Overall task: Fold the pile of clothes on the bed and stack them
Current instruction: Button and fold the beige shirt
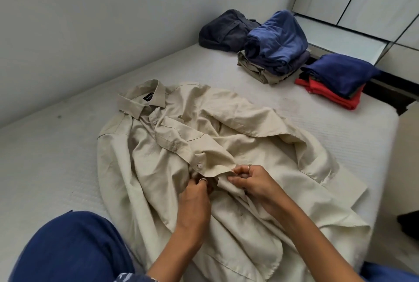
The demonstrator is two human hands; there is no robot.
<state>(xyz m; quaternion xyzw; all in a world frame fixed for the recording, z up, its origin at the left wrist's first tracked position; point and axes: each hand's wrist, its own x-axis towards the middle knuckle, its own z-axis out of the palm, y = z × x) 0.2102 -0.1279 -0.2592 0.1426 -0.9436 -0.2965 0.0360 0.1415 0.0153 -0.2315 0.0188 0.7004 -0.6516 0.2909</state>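
Observation:
A beige button-up shirt [204,145] lies spread face up on the white bed [56,157], collar toward the far left. My left hand [195,200] grips the shirt's front placket near a button, fingers curled into the cloth. My right hand [251,182] pinches the opposite front edge right beside it. Both hands meet at the shirt's lower middle. At the far right stand folded stacks: a blue-topped stack [274,50] over khaki, and a navy-over-red stack [333,80].
A dark grey crumpled garment [224,30] lies against the wall at the far corner. The grey wall runs along the bed's left side. My knee in blue trousers [74,247] rests at the near left. The bed's right edge drops off near a dark object [408,225].

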